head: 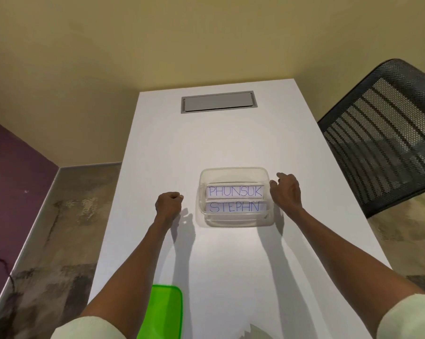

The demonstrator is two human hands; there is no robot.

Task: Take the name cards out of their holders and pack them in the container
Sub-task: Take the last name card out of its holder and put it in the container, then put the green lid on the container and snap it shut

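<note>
A clear plastic container (233,172) sits in the middle of the white table (206,138). Inside it lie two name cards in their holders: "PHUNSUK" (235,191) at the back and "STEPHN" (234,207) in front. My left hand (168,204) is curled into a fist a little left of the container and holds nothing that I can see. My right hand (286,192) hovers at the container's right wall with fingers loosely curled; whether it touches the wall I cannot tell.
A green plastic lid (162,311) lies at the table's near edge on the left. A grey cable hatch (218,102) is set in the far end of the table. A black mesh chair (382,133) stands at the right.
</note>
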